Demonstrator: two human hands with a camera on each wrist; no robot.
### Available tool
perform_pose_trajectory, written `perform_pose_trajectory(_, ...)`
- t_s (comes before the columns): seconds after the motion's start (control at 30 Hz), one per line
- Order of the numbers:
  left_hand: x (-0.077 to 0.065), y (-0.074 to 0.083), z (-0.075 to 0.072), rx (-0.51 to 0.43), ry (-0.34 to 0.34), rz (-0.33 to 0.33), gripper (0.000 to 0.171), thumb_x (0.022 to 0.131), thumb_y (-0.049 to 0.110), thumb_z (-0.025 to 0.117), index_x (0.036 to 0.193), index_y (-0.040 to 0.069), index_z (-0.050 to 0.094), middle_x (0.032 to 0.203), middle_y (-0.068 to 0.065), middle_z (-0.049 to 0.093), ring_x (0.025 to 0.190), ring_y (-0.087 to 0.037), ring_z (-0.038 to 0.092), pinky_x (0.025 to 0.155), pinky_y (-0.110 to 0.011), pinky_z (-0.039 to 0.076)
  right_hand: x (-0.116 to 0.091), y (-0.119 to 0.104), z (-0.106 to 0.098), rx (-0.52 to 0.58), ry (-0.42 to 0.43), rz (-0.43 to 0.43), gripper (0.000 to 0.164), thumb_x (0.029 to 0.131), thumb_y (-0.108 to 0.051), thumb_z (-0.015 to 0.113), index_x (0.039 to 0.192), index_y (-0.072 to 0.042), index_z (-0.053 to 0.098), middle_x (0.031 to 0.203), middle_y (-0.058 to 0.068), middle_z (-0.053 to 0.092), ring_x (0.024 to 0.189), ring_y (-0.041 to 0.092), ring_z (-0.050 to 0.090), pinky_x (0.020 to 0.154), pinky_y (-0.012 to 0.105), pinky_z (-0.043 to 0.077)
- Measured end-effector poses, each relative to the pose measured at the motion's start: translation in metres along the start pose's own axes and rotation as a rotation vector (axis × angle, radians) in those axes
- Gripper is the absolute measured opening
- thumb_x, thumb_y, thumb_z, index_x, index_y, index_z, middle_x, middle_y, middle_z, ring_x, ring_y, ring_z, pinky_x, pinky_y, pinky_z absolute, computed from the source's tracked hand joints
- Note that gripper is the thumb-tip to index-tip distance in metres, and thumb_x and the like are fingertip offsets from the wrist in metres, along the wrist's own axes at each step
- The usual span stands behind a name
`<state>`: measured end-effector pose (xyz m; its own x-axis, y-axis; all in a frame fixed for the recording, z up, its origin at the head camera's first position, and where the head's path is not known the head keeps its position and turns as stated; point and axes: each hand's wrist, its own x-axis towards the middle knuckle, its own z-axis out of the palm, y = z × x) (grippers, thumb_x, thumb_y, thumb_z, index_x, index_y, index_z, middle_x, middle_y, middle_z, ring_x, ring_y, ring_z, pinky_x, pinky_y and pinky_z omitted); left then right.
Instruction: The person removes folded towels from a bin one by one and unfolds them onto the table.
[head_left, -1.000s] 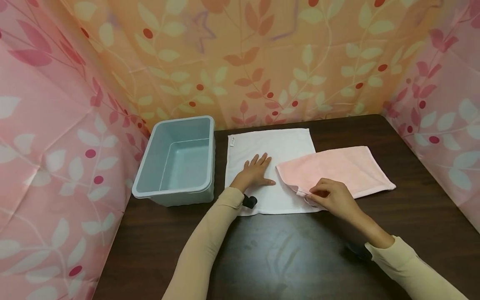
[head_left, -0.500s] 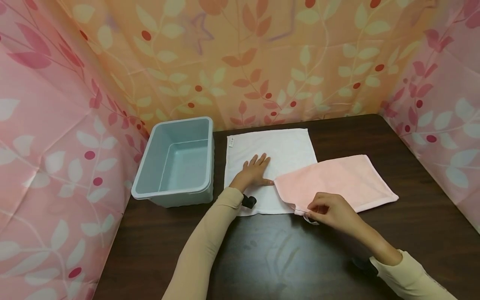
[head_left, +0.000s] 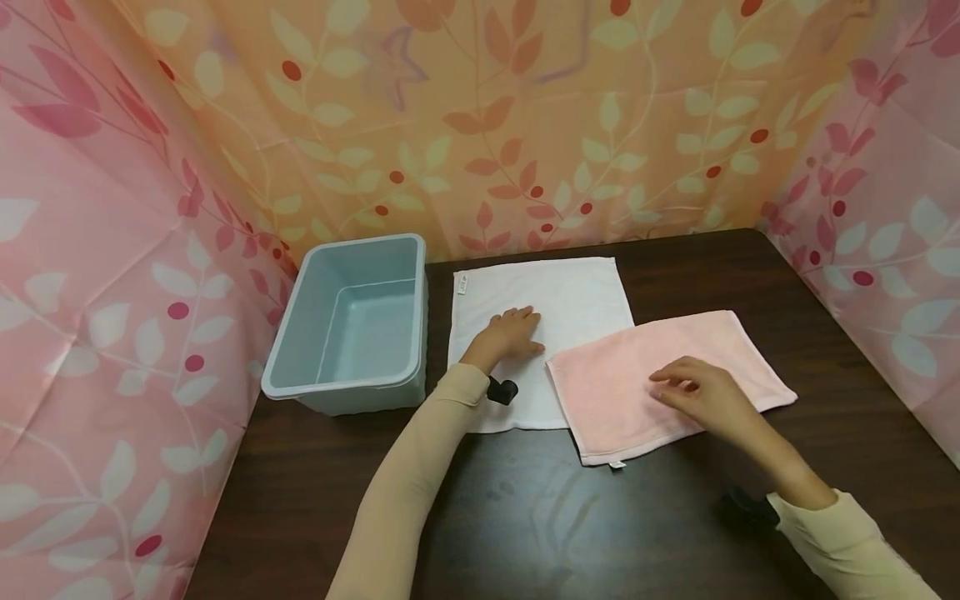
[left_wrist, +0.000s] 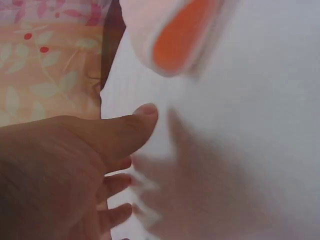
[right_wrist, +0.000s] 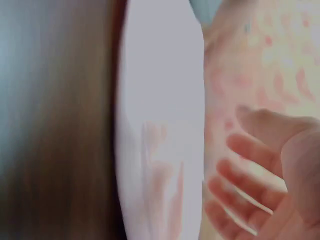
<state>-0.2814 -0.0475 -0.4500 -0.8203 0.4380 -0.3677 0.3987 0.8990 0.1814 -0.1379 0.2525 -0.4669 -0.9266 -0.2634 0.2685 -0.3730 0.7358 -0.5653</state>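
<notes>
A white towel (head_left: 581,292) lies spread flat, with a small label at its far left corner. Over its right front part lies a pink towel (head_left: 607,400), flat, a small white tag sticking out at its front edge. My left hand (head_left: 510,335) is just above the white towel, fingers loosely bent and holding nothing; its shadow falls on the cloth in the left wrist view. Above the pink towel hovers my right hand (head_left: 701,396), its fingers loosely curved and apart from the cloth. The right wrist view, blurred, shows these fingers (right_wrist: 250,182) with nothing in them.
A light blue plastic tub (head_left: 416,362) stands on the dark wooden table (head_left: 517,517), left of the towels. Floral curtains (head_left: 480,133) close in the back and both sides. A blurred orange shape (left_wrist: 180,42) shows in the left wrist view.
The pink towel's front edge came down toward me and now lies flat on the table. My right hand let go of it and rose away. My left hand lifted slightly, its fingers drawing in.
</notes>
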Motion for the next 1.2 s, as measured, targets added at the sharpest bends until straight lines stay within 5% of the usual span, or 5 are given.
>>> perform_pose_trajectory(0.13, 0.019, 0.012, -0.007, 0.034, 0.067, 0.048, 0.069, 0.099, 0.045, 0.056, 0.157, 0.02, 0.028, 0.167, -0.003, 0.021, 0.154, -0.027, 0.023, 0.122, -0.049, 0.027, 0.002, 0.026, -0.031, -0.19, 0.032, 0.113, 0.042, 0.087, -0.026, 0.076, 0.119, -0.002, 0.068, 0.119, 0.025, 0.063, 0.109, 0.044, 0.057, 0.092, 0.062, 0.047)
perform_pose_trajectory(0.3, 0.041, 0.026, -0.007, 0.004, 0.074, 0.117, 0.071, 0.099, 0.049, 0.054, 0.159, 0.03, 0.021, 0.169, -0.001, 0.013, 0.156, -0.031, 0.015, 0.124, -0.056, 0.019, 0.0, 0.056, -0.045, -0.303, -0.16, 0.23, 0.073, 0.09, -0.046, 0.068, 0.141, 0.001, 0.047, 0.137, 0.039, 0.042, 0.121, 0.061, 0.038, 0.097, 0.078, 0.032)
perform_pose_trajectory(0.5, 0.046, 0.028, -0.005, -0.048, 0.002, 0.073, 0.075, 0.097, 0.053, 0.054, 0.159, 0.034, 0.017, 0.17, -0.003, 0.003, 0.157, -0.036, 0.001, 0.123, -0.064, 0.01, -0.007, 0.072, -0.034, -0.32, -0.27, 0.258, 0.09, 0.085, -0.059, 0.067, 0.149, -0.003, 0.038, 0.149, 0.04, 0.031, 0.133, 0.062, 0.032, 0.104, 0.078, 0.027)
perform_pose_trajectory(1.2, 0.052, 0.03, -0.006, -0.071, -0.015, 0.026, 0.079, 0.094, 0.06, 0.053, 0.158, 0.04, 0.013, 0.17, 0.001, -0.001, 0.157, -0.033, -0.003, 0.123, -0.065, 0.009, -0.041, 0.065, -0.043, -0.297, -0.329, 0.366, 0.102, 0.086, -0.063, 0.063, 0.156, -0.003, 0.02, 0.154, 0.045, 0.011, 0.144, 0.06, 0.01, 0.105, 0.079, 0.019)
